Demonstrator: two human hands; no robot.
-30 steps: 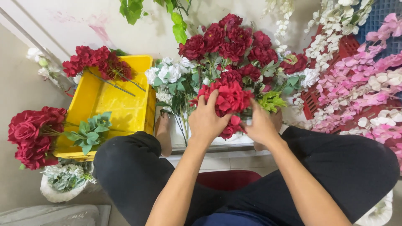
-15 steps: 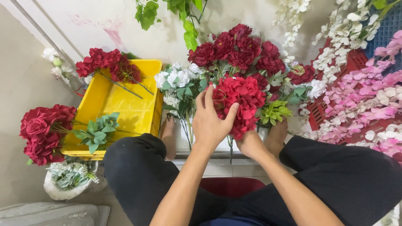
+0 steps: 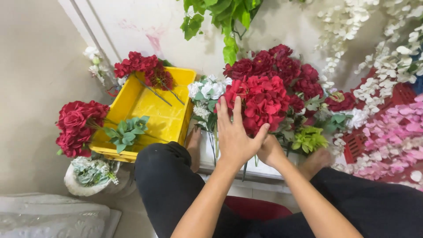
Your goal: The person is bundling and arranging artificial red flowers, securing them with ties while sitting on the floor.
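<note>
Right then, I saw the left hand lie flat on a bunch of red flowers in the middle of the frame, its fingers spread wide over the blooms. The right hand sat just under it, closed around the stems as far as I could tell; the left hand hid most of it. Darker red flowers stood right behind the bunch. White flowers stood just to the left of it, and a yellow crate lay further left. To do this well, I thought the flat hand should press softly so no petals got crushed, while the lower hand kept the stems tight together.
</note>
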